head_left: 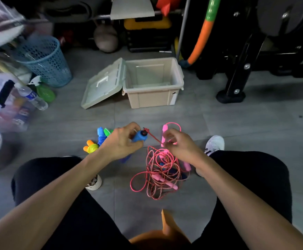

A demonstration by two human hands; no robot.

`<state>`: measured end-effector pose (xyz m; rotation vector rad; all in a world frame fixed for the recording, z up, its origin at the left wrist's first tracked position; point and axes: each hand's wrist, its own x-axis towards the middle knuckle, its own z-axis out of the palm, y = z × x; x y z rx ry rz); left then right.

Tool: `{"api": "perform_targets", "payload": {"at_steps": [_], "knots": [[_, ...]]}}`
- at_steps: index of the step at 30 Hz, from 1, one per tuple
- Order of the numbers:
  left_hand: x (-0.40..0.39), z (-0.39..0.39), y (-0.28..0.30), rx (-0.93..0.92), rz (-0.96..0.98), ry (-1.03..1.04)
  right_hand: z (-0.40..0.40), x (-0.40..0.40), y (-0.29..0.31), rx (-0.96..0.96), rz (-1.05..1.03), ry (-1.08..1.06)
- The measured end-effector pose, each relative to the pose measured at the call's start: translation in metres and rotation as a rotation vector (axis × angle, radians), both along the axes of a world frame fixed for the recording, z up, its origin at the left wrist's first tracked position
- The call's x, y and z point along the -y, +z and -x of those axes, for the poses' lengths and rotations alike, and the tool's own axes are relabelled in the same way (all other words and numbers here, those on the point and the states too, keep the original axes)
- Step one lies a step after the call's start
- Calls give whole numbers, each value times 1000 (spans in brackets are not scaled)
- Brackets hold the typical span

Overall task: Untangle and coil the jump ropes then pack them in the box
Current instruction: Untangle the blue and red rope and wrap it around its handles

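The tangled ropes lie heaped on the floor between the knees. The left hand grips a blue handle; the right hand pinches its red cord. Pulling hard could cinch the knots tighter. The box sits open beyond.

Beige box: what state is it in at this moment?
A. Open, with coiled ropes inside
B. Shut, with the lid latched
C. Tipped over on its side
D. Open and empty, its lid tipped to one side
D. The beige box stands upright on the floor with a bare interior, and its lid leans off its left edge.
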<state>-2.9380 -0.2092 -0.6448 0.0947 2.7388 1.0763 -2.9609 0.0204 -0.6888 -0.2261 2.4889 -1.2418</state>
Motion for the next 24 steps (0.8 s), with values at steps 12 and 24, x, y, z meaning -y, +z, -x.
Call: {"api": "perform_targets", "payload": {"at_steps": [12,24], "knots": [[45,20,-2,-258,50,395,13,31,-2,289,-313,256],[24,18,14,-237,3,23,27,47,70,-167,-312,419]]}}
